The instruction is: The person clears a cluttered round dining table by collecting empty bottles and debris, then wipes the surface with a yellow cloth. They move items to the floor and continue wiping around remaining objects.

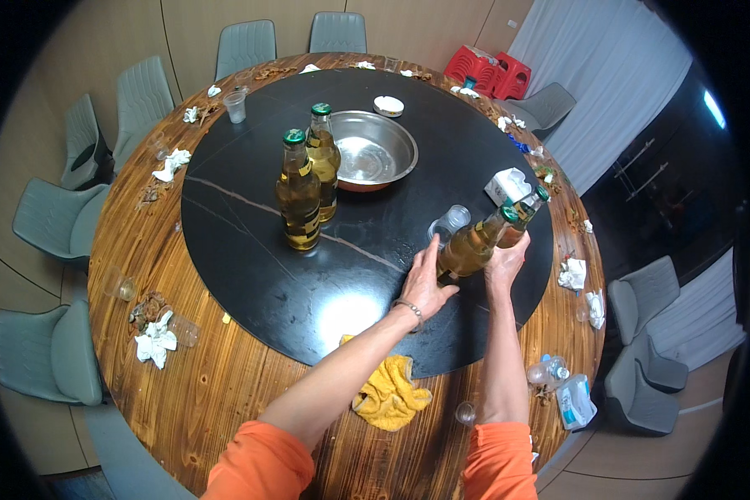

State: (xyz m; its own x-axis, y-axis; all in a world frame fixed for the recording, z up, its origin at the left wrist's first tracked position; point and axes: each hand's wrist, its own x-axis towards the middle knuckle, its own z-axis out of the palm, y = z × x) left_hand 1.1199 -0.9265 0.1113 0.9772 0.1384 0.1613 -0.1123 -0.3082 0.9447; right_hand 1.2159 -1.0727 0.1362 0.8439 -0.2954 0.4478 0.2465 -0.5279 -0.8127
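My left hand (426, 281) grips a glass beer bottle (472, 247) with a green cap, near the right side of the black turntable (244, 250). Just right of it, my right hand (506, 262) is around a second capped bottle (525, 215), partly hidden behind the first. Clear plastic cups (453, 220) lie beside my left fingertips. Two more capped bottles, one in front (299, 200) and one behind (325, 162), stand upright left of centre. Behind them is a steel basin (406, 153). A yellow cloth (390, 397) lies at the near edge of the turntable, below my left forearm.
A tissue box (506, 185) and a white round ashtray (389, 106) rest on the turntable. Crumpled tissues (156, 340), food scraps and plastic cups line the wooden table's rim (225, 387). A tissue pack (576, 403) lies at right. Grey chairs (75, 219) and red stools (472, 65) surround the table.
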